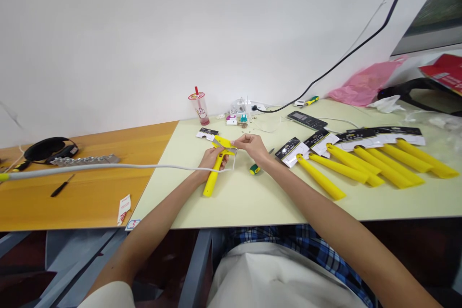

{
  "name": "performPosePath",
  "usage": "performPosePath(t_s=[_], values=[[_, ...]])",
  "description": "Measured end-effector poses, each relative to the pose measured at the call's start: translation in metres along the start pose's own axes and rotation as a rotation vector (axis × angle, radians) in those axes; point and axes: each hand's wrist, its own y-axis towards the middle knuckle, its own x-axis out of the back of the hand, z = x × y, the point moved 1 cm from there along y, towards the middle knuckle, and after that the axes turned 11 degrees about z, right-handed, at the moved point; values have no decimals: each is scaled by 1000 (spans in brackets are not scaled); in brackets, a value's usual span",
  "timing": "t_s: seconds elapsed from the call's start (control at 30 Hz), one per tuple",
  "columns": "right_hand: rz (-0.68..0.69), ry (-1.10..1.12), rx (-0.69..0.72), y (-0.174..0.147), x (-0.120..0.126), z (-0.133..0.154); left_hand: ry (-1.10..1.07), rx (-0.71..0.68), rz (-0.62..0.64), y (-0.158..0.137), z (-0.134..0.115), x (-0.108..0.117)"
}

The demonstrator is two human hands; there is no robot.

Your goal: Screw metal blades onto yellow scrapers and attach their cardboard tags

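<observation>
A yellow-handled tool [212, 182] with a grey metal part is tilted over the pale table. My left hand [210, 159] is closed around its upper section, the long handle slanting down towards me. With its fingertips pinched, my right hand [250, 147] touches the yellow piece [224, 142] at the tool's upper end. A black-and-white card [207, 133] lies just beyond it. The exact kind of tool is too small to make out. A white cable [169, 168] crosses in front of my left wrist and bends near the tool.
Several yellow-handled items [321, 177] with cards lie at right. A green screwdriver [254, 169] is beside my right forearm. Behind are a lidded cup [201, 108], a power strip [240, 105] and a dark keypad device [306, 119]. A wooden table [94, 192] adjoins at left.
</observation>
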Motion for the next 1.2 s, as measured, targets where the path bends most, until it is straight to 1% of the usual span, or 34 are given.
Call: performPosePath(t_s=[0.23,0.4,0.53,0.77,0.87,0.97,1.03,1.07,1.1,1.13,1.17,1.2], values=[[18,-28,1,-1,-1,-1,-83,32,75,5,1,6],[39,-38,22,0,-1,-4,-143,31,105,2,1,5],[63,-66,45,0,-2,-4,-127,26,100,0,0,2],[102,-152,70,-1,-3,-4,-56,-29,73,0,0,0],[95,-201,93,0,-2,0,-51,-35,69,-1,0,-1],[25,-303,191,-15,-3,18,-53,-50,68,-2,-3,-1],[-6,-451,316,-42,-4,40,-58,-59,65,-3,-5,-1],[17,-489,318,-61,-4,50,-64,-62,63,-3,-6,0],[82,-501,275,-84,-2,60,-71,-66,61,-3,-6,0],[223,-499,198,-109,2,68,-79,-72,61,-3,-7,1],[418,-486,75,-135,8,72,-87,-82,63,-4,-8,1],[631,-465,-100,-162,18,73,-94,-98,66,-4,-8,1]])
